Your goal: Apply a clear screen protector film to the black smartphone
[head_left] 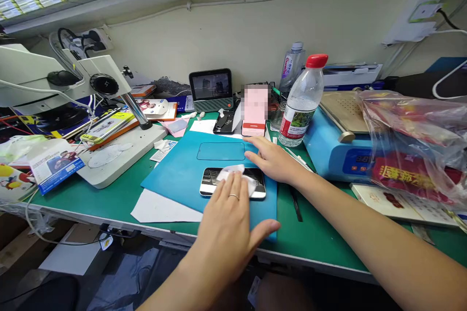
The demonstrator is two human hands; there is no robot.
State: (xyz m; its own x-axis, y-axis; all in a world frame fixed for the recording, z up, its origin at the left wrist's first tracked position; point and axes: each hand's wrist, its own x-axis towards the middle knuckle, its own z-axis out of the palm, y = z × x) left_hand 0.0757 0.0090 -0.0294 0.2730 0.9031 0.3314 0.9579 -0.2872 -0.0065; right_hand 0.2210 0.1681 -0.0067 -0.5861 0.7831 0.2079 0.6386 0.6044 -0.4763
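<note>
A phone (pixel 209 182) with a dark screen and white frame lies flat on a blue mat (pixel 175 175). A crumpled white wipe (pixel 229 171) rests on its screen. My left hand (pixel 226 228), a ring on one finger, lies flat with its fingertips pressing on the wipe and its thumb spread to the right. My right hand (pixel 272 160) lies open on the mat, touching the phone's far right corner, its fingers stretched out to the left. Neither hand grips anything.
A green bench (pixel 109 199) carries a microscope (pixel 98 82) at the left, a small screen (pixel 211 88) and a pink box (pixel 254 109) behind the mat, and a water bottle (pixel 302 102). At the right stand a blue machine (pixel 328 150) and a plastic bag (pixel 412 141). White paper (pixel 160 209) pokes out from under the mat.
</note>
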